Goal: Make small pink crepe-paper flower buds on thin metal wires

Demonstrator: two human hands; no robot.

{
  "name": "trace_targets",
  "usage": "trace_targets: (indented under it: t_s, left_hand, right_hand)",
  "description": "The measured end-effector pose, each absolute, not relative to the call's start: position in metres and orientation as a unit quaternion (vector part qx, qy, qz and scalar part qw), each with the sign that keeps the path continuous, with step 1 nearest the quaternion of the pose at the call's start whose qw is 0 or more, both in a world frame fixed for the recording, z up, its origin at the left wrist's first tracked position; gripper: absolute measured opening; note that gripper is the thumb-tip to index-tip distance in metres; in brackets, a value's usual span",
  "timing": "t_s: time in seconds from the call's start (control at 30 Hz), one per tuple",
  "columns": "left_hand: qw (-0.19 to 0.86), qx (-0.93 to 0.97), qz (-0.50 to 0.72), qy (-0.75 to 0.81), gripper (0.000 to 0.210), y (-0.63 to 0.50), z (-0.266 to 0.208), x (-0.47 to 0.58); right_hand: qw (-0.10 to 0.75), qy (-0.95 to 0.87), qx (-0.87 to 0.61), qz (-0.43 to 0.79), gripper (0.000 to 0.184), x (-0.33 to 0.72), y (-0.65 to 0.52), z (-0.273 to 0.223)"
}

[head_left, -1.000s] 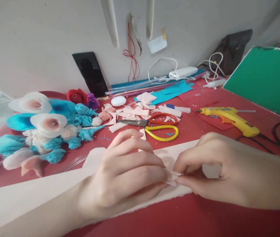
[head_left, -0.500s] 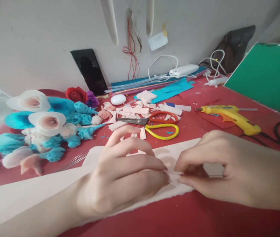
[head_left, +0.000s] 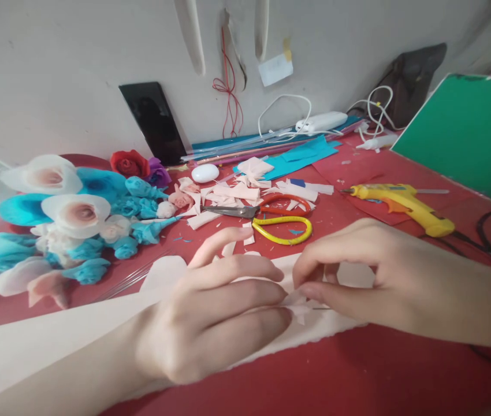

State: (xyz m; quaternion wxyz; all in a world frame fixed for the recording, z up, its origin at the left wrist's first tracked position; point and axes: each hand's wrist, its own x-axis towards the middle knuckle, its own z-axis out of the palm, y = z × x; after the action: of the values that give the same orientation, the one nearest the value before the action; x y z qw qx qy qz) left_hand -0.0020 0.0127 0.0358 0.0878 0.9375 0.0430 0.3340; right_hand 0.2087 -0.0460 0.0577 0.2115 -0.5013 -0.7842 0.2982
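Note:
A small pale pink piece of crepe paper [head_left: 300, 312] shows between my two hands, with a thin wire [head_left: 320, 308] sticking out to its right. My left hand [head_left: 211, 315] is closed on the paper, its index finger raised and the other fingers curled. My right hand [head_left: 369, 277] pinches the paper's upper edge with thumb and fingertips. How the paper sits on the wire is mostly hidden by the fingers. Under both hands lies a large pale pink paper sheet [head_left: 85, 320]. Beyond them rest scissors [head_left: 282, 230] with one red and one yellow handle.
Blue, white and pink paper flowers [head_left: 76, 214] crowd the left, near several thin wires [head_left: 130, 282]. Pink paper scraps [head_left: 239, 193] lie behind the scissors. A yellow glue gun [head_left: 401, 202] with a black cord and a green board [head_left: 466, 133] are at right. A phone [head_left: 154, 124] leans on the wall.
My right hand has shifted left and slightly up, its fingertips closer to my left hand on the paper. The wire end now shows beneath my right thumb. The view has moved slightly.

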Motion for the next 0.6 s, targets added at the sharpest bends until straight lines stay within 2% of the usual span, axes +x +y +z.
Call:
trace_targets:
  t_s: [0.3, 0.37, 0.47, 0.6]
  left_hand:
    - [0.091, 0.923, 0.374, 0.026, 0.013, 0.019, 0.023, 0.002]
    - [0.107, 0.914, 0.389, 0.045, 0.013, 0.02, 0.019, 0.003]
    - [0.136, 0.915, 0.375, 0.062, 0.011, 0.023, 0.013, 0.007]
    - [0.156, 0.897, 0.403, 0.093, 0.008, 0.027, 0.003, 0.012]
  right_hand:
    - [0.183, -0.739, -0.538, 0.362, 0.015, 0.203, -0.041, 0.056]
    - [0.187, -0.735, -0.553, 0.345, 0.014, 0.202, -0.037, 0.055]
    - [0.192, -0.743, -0.581, 0.272, 0.01, 0.204, -0.032, 0.054]
    - [0.189, -0.716, -0.668, 0.076, 0.013, 0.225, -0.028, 0.063]
